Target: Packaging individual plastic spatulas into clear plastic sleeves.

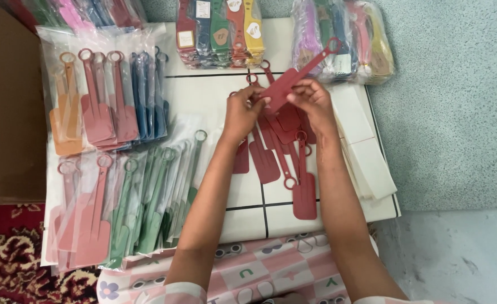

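Both hands hold one dark red flat plastic paddle with a ring handle (296, 77), lifted above the white board (214, 95). My left hand (243, 112) pinches its lower broad end. My right hand (311, 100) grips it from the right side, and the ring end points up and to the right. Under the hands lies a loose pile of the same dark red paddles (285, 157), spread over the board.
Clear bags of pink, orange and blue paddles (105, 95) and of pink and green ones (130, 208) lie on the left. Bundles of mixed-colour paddles (220, 31) and bagged ones (344, 39) stand at the back. White strips (366, 152) lie on the right. A cardboard box (6, 107) stands far left.
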